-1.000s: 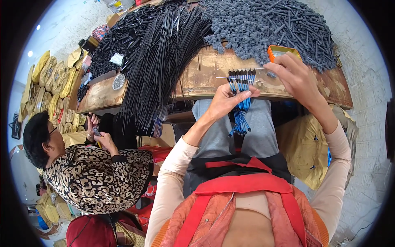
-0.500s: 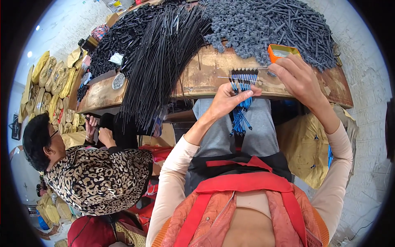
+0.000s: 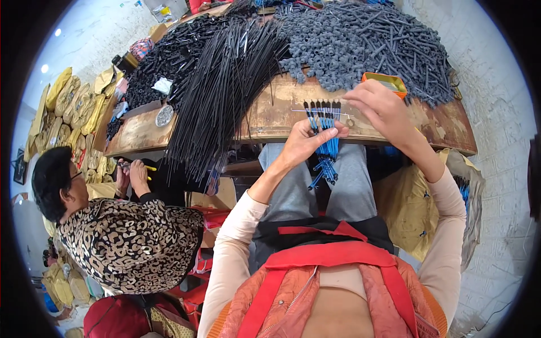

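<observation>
Pinching a fan of thin blue-and-black pieces [image 3: 327, 151] in the left hand [image 3: 309, 138], at the near edge of the table [image 3: 264, 116], with thumb and fingers clamped on the bunch. Pointing black tips up to 12 o'clock and blue tails down to 6 o'clock, over the knees [image 3: 354, 183]. Across the tops, from 9 to 3 o'clock, a thin pale rod [image 3: 298, 110]. Reaching in from 2 o'clock with the right hand [image 3: 383, 110], thumb and fingertips close together by the black tips; cannot tell if pinching anything.

Squeeze hard enough to stop slips, but softly enough not to bend the pieces. Spread the tops side by side, like a comb. Hold the rod level. Move the right hand in small, slow bits. Mind the orange box [image 3: 389, 77], close by at 1 o'clock from that hand. Hold the fan clear of the grey pile [image 3: 360, 45], from 12 to 1 o'clock, and the long black sticks [image 3: 220, 90], at 10 o'clock.
</observation>
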A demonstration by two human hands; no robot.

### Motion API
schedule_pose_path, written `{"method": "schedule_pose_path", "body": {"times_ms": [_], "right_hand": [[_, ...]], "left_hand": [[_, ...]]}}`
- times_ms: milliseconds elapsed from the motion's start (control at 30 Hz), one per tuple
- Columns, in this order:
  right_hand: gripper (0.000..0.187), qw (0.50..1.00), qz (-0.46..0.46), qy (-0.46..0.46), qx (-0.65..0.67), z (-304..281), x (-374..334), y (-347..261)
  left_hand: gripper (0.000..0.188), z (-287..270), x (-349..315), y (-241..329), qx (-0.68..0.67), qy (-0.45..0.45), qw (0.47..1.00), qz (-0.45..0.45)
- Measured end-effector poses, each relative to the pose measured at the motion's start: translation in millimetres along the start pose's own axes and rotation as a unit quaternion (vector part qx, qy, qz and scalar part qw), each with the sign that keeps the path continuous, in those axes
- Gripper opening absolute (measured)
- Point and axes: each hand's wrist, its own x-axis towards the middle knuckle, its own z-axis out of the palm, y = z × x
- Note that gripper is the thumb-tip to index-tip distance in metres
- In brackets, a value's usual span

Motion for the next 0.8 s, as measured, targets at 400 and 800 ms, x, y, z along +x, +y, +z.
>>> {"method": "schedule_pose_path", "body": {"times_ms": [400,800], "right_hand": [[0.011,1.0,-0.005,0.008,-0.011,-19,-6,-47],[0.051,0.569,0.295,-0.101,0.761,48,-30,14]], "left_hand": [[0.021,21,-31,15,0.011,-0.025,0.999,0.021],[0.023,73,-39,87,0.021,0.036,0.996,0.074]]}}
